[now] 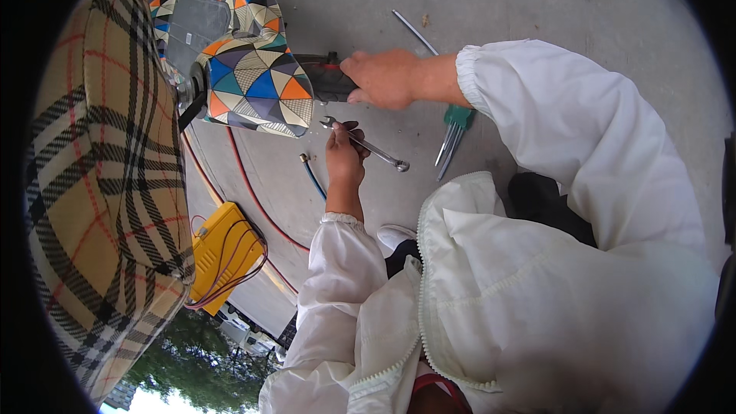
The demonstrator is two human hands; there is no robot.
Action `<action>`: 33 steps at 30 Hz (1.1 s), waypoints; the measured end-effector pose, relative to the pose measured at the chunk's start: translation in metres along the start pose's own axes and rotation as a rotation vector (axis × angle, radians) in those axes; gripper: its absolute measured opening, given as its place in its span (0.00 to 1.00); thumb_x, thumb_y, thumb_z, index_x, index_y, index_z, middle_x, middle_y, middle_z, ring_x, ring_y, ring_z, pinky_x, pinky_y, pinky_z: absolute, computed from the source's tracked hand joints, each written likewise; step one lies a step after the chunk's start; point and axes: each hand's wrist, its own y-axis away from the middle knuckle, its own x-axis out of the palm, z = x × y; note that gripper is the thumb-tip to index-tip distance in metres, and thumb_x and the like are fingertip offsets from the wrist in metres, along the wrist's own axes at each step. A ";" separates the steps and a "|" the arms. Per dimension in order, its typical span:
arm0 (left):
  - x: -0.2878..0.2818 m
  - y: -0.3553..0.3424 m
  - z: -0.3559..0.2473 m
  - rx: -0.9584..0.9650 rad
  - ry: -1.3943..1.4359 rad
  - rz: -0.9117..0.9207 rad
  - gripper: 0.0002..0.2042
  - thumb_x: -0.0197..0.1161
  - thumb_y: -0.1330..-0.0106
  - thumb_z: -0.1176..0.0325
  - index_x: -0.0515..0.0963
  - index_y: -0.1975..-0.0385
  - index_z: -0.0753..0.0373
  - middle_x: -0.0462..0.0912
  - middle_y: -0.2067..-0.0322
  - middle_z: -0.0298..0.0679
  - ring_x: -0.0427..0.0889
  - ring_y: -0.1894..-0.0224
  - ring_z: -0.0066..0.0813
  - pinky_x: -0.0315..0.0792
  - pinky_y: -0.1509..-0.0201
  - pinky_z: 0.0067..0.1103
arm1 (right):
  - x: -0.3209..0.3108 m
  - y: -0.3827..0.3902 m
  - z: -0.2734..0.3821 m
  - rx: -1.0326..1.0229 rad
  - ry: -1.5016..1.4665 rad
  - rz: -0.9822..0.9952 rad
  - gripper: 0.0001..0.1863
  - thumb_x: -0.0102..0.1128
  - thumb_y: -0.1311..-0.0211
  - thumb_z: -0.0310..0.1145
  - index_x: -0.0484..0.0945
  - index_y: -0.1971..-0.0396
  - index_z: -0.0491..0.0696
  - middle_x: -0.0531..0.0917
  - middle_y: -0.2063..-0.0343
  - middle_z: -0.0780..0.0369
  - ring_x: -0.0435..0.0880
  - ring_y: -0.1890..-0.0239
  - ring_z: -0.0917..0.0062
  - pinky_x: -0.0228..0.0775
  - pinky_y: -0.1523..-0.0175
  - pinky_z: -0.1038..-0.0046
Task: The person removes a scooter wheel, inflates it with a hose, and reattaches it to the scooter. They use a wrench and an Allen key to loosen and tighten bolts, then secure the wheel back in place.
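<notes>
My left hand [345,157] is closed around a silver combination wrench [379,153]. The wrench's open jaw points up past my fingers, and its ring end sticks out toward the right. Above it, my right hand [383,78] grips a black tyre [328,80], fingers on one side and thumb on the other. The tyre sits beside a scooter's patterned body panel [261,88], covered in multicoloured triangles. Between the wrench jaw and this panel there is a small gap. My right hand hides part of the tyre.
A green-handled hex key set [458,123] and a metal rod [414,31] lie on the concrete by my right arm. Plaid fabric [115,169] fills the left. Below are a blue hose with a brass end [313,176], a red hose [257,184] and a yellow case [226,253] with cables.
</notes>
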 end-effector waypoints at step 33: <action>0.034 0.011 -0.057 -0.032 -0.215 -0.156 0.12 0.48 0.29 0.62 0.73 0.64 0.66 0.74 0.73 0.36 0.66 0.79 0.21 0.59 0.78 0.20 | -0.001 -0.004 -0.002 -0.001 -0.035 0.044 0.25 0.54 0.35 0.47 0.66 0.48 0.43 0.73 0.52 0.53 0.78 0.53 0.56 0.72 0.52 0.57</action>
